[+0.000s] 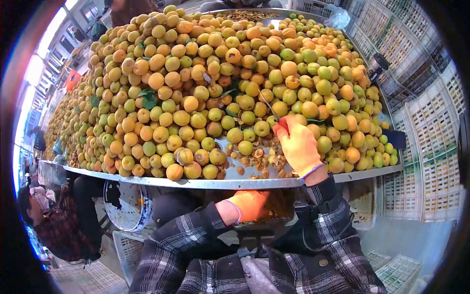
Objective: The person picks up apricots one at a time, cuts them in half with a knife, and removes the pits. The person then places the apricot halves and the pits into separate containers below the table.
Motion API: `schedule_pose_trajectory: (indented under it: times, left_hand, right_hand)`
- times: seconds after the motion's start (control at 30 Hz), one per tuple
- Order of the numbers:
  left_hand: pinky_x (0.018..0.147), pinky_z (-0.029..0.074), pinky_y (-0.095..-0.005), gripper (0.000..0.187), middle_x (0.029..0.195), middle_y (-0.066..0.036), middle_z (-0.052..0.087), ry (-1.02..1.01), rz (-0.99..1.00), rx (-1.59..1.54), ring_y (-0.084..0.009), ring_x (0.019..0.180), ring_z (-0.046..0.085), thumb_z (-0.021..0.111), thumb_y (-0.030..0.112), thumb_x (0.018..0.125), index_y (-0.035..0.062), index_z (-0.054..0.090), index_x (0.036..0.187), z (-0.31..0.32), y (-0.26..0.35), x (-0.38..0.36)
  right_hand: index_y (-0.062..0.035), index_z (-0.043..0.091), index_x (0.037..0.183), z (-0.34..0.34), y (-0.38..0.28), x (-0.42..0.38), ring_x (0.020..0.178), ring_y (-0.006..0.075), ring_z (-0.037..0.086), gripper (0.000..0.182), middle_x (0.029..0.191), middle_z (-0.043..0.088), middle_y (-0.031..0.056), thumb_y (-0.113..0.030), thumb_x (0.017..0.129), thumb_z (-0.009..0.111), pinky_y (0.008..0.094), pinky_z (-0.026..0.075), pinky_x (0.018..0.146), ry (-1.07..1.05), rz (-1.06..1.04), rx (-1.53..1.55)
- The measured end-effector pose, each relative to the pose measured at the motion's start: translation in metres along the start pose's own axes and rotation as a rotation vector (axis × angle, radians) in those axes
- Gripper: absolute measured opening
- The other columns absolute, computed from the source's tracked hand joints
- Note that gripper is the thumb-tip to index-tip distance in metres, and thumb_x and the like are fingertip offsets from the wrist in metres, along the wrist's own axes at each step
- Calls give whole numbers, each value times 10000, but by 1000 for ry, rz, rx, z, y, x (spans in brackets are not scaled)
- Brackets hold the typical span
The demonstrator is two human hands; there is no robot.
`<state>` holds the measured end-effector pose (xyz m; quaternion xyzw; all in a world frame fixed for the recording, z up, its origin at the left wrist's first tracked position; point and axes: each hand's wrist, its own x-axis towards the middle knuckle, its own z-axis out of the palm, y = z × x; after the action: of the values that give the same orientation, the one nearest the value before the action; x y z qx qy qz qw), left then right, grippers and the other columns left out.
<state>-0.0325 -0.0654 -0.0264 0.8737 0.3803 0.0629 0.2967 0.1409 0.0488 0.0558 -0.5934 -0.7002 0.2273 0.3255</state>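
Note:
My right hand [296,147], in an orange glove, is closed around a thin knife [267,103] above the near right part of the apricot heap [198,120]. Its narrow blade points up and away over the fruit. Below the front rim, my left hand [248,205], gloved in orange too, is reaching down near a container [279,209] holding orange-brown pieces. Its fingers are blurred and partly hidden, so I cannot see whether they hold anything. Between the apricots and the rim lie pits and fruit scraps [258,158].
The metal table's rim [220,184] runs between my hands. Stacked plastic crates [423,161] stand at the right. A stained white bucket [126,208] sits below at the left, beside a seated person [61,223]. A dark cup [377,66] stands at the right edge.

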Motion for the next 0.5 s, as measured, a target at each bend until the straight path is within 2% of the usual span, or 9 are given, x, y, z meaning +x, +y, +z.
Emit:
schedule_pose_trajectory:
  times: [0.07, 0.1, 0.17, 0.2, 0.27, 0.33, 0.4, 0.43, 0.5]
  left_hand:
    - [781, 514, -524, 405, 917, -231, 675, -185, -94, 92, -443, 891, 648, 664, 391, 880, 61, 613, 1109, -22, 13, -2]
    - [781, 514, -524, 405, 917, -231, 675, -190, -91, 89, -443, 891, 648, 664, 391, 880, 61, 613, 1109, -36, 17, -1]
    - [772, 512, -519, 402, 892, -230, 666, -403, -77, -96, -433, 873, 652, 666, 386, 880, 52, 611, 1096, -67, 19, 5]
    - [765, 510, -510, 380, 846, -222, 654, -275, -36, -256, -424, 854, 652, 664, 366, 890, 45, 605, 1085, -77, 17, 4]
    - [781, 509, -502, 347, 859, -214, 651, 29, -188, -269, -407, 872, 649, 681, 321, 883, 41, 609, 1074, -108, 24, 10]
    - [822, 507, -488, 357, 920, -212, 650, 468, -307, -8, -393, 927, 639, 706, 287, 861, 41, 604, 1099, -112, 3, 24]
    - [843, 501, -479, 398, 994, -199, 651, 688, -293, 182, -392, 970, 626, 723, 268, 837, 46, 590, 1139, -114, -30, 28]
    - [843, 501, -479, 398, 994, -199, 651, 691, -292, 184, -392, 970, 626, 723, 268, 837, 46, 590, 1139, -114, -41, 31]
    - [852, 499, -475, 445, 1036, -187, 647, 409, -492, 242, -400, 1008, 614, 733, 243, 822, 51, 572, 1189, -114, -56, 34]
  right_hand:
    - [-58, 635, 994, -1, -3, 1, 872, 386, 682, 256, 912, 711, 168, -308, 940, 632, 477, 533, 736, 27, 11, 13]
    - [-68, 640, 993, -1, -5, 1, 871, 376, 684, 244, 916, 715, 153, -307, 942, 634, 469, 534, 730, 51, 21, 27]
    - [-73, 643, 995, -1, -6, 0, 867, 367, 687, 242, 915, 716, 147, -309, 940, 640, 462, 536, 727, 77, -2, 26]
    - [-78, 645, 997, -1, -6, 0, 864, 359, 689, 240, 914, 717, 142, -311, 938, 646, 455, 537, 724, 106, -29, 27]
    - [-78, 645, 995, 0, -6, -1, 859, 356, 690, 240, 911, 717, 141, -312, 938, 646, 450, 538, 720, 106, -37, 35]
    - [-78, 644, 993, 1, -8, -1, 854, 353, 691, 241, 908, 717, 139, -313, 939, 647, 445, 539, 716, 104, -50, 42]
    - [-82, 644, 985, 0, -11, -2, 848, 351, 692, 249, 907, 719, 135, -328, 943, 645, 447, 539, 712, 124, -40, 53]
    - [-82, 644, 985, -1, -11, -2, 848, 351, 692, 249, 907, 719, 135, -328, 943, 645, 447, 539, 712, 125, -43, 54]
    - [-71, 644, 980, 0, -10, -2, 848, 354, 691, 273, 900, 719, 139, -342, 949, 642, 450, 539, 710, 120, -28, 50]
